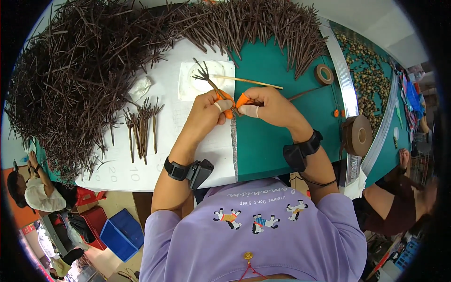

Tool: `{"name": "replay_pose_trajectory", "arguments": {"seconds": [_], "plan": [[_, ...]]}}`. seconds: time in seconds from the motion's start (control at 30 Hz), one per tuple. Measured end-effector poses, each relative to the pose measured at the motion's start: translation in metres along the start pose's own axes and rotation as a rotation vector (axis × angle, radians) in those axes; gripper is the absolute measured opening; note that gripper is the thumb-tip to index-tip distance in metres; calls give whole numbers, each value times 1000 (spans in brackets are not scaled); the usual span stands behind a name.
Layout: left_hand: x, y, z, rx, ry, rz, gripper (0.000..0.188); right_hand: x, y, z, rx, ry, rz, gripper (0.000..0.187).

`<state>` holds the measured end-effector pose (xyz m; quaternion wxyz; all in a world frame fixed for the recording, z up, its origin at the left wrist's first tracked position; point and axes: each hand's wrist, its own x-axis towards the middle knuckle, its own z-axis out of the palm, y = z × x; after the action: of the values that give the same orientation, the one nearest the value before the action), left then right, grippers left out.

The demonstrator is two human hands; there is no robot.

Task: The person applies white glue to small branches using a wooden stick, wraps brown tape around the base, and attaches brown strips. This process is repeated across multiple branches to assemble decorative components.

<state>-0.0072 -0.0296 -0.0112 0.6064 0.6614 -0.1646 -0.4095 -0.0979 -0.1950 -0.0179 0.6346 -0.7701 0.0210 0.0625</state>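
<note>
My left hand (206, 110) is closed around the stem of a dark brown branched artificial twig (203, 73), its forked tips pointing up and away. Orange and pale covers wrap some fingertips on both hands. Close beside it, my right hand (271, 107) pinches at the lower end of the stem, thumb against forefinger. A narrow brown tape strip (305, 93) runs from behind the right hand toward a brown tape roll (324, 74); my fingers hide where strip and stem meet. Under the twig's tips lies a white square dish (186, 87) with a thin wooden stick (253, 82) across it.
A big heap of brown twigs (70, 80) fills the left, more twigs (253, 23) line the far edge. A small twig bunch (139, 131) lies on white paper (188, 160), near crumpled tissue (140, 88). A larger tape roll (358, 135) stands by the metal rail (345, 75). Other people work at both sides.
</note>
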Motion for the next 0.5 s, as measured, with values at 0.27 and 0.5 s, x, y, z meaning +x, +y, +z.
{"name": "replay_pose_trajectory", "arguments": {"seconds": [0.27, 0.5], "plan": [[2, -1, 11, -64, 94, 115, 14, 0, -3, 11, -55, 173, -24, 9], [5, -15, 10, 400, 191, 345, 18, 0, 0, 3, -116, 124, -23, 13]]}}
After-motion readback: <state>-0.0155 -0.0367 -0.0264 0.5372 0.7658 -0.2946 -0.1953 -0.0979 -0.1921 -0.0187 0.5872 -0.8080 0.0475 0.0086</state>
